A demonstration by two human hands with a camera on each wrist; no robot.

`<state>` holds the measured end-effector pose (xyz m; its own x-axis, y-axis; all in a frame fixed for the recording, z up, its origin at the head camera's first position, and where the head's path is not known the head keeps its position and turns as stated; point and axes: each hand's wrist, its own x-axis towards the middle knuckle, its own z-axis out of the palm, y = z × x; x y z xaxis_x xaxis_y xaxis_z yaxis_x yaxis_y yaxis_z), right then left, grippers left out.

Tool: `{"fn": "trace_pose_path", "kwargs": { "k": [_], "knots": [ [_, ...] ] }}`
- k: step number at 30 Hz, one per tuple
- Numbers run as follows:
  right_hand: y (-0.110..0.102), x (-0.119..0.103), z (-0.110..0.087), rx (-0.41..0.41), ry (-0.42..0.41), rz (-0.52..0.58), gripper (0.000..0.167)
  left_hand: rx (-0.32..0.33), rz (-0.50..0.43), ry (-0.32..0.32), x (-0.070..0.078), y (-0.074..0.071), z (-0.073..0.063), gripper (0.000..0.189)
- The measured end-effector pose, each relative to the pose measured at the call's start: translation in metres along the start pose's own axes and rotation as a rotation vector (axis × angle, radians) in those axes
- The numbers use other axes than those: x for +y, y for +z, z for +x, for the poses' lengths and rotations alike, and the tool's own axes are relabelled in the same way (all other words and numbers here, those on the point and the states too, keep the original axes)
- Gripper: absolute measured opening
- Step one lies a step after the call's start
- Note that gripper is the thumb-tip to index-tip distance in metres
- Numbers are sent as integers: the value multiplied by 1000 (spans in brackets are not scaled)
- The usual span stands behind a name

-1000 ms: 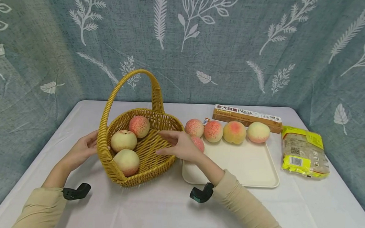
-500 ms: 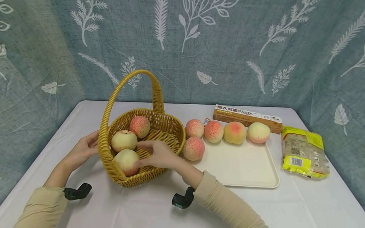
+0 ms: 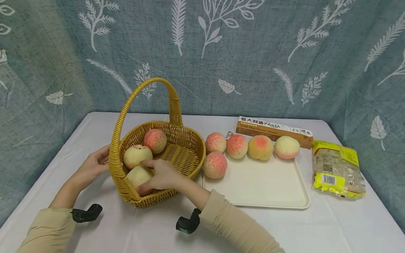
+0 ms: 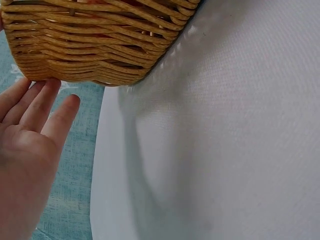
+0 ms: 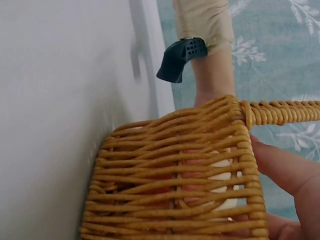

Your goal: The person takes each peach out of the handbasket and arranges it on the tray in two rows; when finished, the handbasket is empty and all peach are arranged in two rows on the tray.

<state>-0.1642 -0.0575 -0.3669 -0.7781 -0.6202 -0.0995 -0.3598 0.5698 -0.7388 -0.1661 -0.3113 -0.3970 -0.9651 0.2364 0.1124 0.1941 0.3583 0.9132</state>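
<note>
A golden wicker basket (image 3: 183, 160) with a tall arched handle holds three peaches. My left hand (image 3: 95, 163) holds its left rim, a fingertip showing just inside; in the left wrist view the other fingers (image 4: 47, 100) lie against the outer wall. Inside the basket, my right hand (image 3: 163, 175) grips a pale peach (image 3: 139, 175) at the front, thumb and fingers on either side of it. A yellowish peach (image 3: 137, 156) sits right behind that one, and a red speckled peach (image 3: 155, 140) farther back. Through the right wrist view's wicker wall (image 5: 170, 170), the fruit is mostly hidden.
Right of the basket stands a cream tray (image 3: 265, 183) with several peaches along its back and left edges, one a red speckled peach (image 3: 215, 165). Behind it lies a pasta box (image 3: 274, 130). A yellow-and-clear food packet (image 3: 337, 170) rests at the table's right.
My right hand has moved left and toward the front of the basket, closing around the pale front peach. The left hand stays at the rim.
</note>
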Motion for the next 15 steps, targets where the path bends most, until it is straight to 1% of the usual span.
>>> {"fn": "trace_pose_path", "kwargs": {
  "k": [8,11,15],
  "knots": [
    [9,-5,7,33,25,-31,76,23,-25,27,-3,2,1,67],
    [12,-6,8,52,30,-72,74,23,-26,32,-3,3,1,66],
    [14,-10,8,78,35,-134,73,13,-19,20,-3,2,2,66]
  ]
}}
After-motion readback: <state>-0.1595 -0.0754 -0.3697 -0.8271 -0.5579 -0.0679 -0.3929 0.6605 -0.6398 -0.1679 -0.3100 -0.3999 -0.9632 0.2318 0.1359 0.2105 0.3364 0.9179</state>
